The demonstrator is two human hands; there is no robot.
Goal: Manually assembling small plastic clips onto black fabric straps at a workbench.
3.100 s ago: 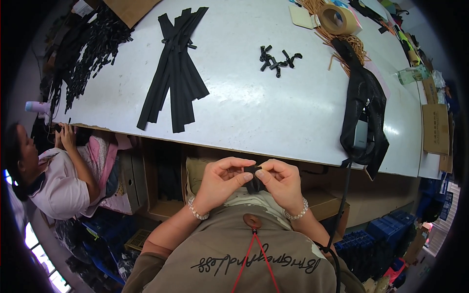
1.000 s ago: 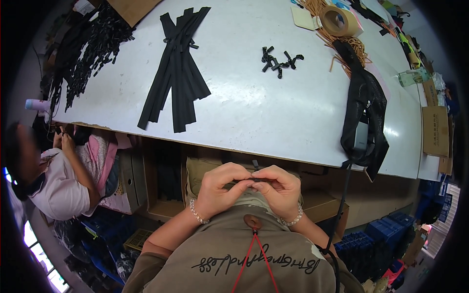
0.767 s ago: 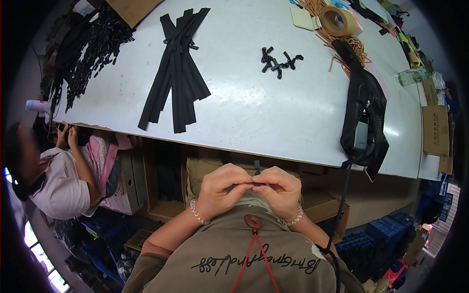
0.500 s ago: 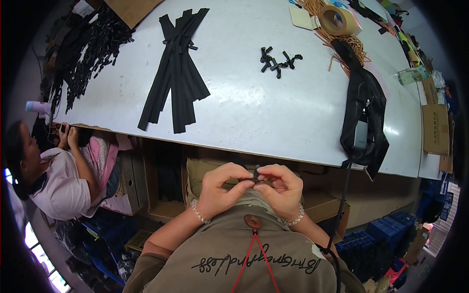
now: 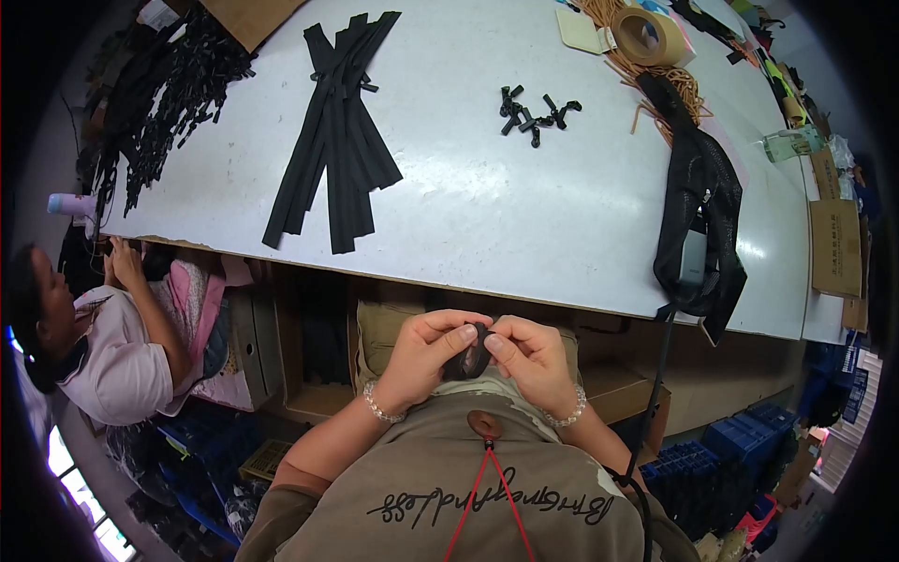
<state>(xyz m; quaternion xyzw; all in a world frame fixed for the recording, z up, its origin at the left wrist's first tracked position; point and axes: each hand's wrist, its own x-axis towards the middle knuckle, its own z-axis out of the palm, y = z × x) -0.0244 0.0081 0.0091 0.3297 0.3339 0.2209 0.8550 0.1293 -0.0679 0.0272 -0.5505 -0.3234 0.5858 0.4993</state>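
Both hands are up close to the chest, below the edge of the white table [image 5: 524,215]. Left hand [image 5: 426,356] pinches a small black piece [image 5: 471,354] with its thumb and fingers curled tight around it. Right hand [image 5: 534,361] pinches the same piece from the other side, thumb tip pressed on top. The piece sits between the two hands, mostly hidden, so its shape is hard to tell. It is tiny and held over the lap, so I think a slip of a thumb could make it pop out and drop down among the boxes under the table, where it would be hard to find. Pressing too hard could also pinch a finger. Up on the table lie a fan of long black strips [image 5: 335,140], a little heap of black clips [image 5: 536,110], a black mesh bag [image 5: 698,215] hanging over the edge, and a roll of tape [image 5: 648,36]. Another person [image 5: 103,337] sits at the left, well apart.
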